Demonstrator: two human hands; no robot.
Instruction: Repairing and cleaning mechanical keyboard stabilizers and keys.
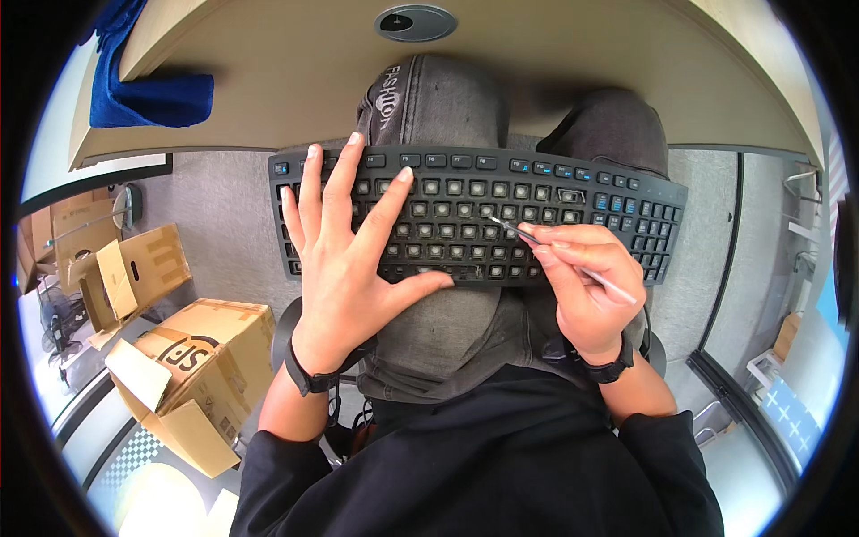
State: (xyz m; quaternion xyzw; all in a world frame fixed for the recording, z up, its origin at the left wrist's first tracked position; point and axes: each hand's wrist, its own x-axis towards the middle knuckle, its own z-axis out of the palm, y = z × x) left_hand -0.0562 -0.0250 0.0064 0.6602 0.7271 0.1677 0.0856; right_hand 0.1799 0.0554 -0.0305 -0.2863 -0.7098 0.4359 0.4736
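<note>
A black keyboard [658, 199] lies across my lap. Most of its main block lacks keycaps, so the pale switch stems show; the top-row caps and the number pad at the right still have theirs. My left hand [344, 268] rests spread over the left part of the keyboard, holding nothing and hiding the switches under it. Pinched in my right hand [591, 282] is a thin pen-like tool [512, 227] with a dark shaft and a pale handle end. Its fine tip is among the bare switches right of the middle; whether it touches one I cannot tell.
A pale desk [573, 45] with a round cable grommet [415, 23] spans the far side. Blue cloth [152, 100] hangs over its left corner. Opened cardboard boxes [224, 331] stand on the floor at the left. Dark-framed partitions [729, 242] run along the right.
</note>
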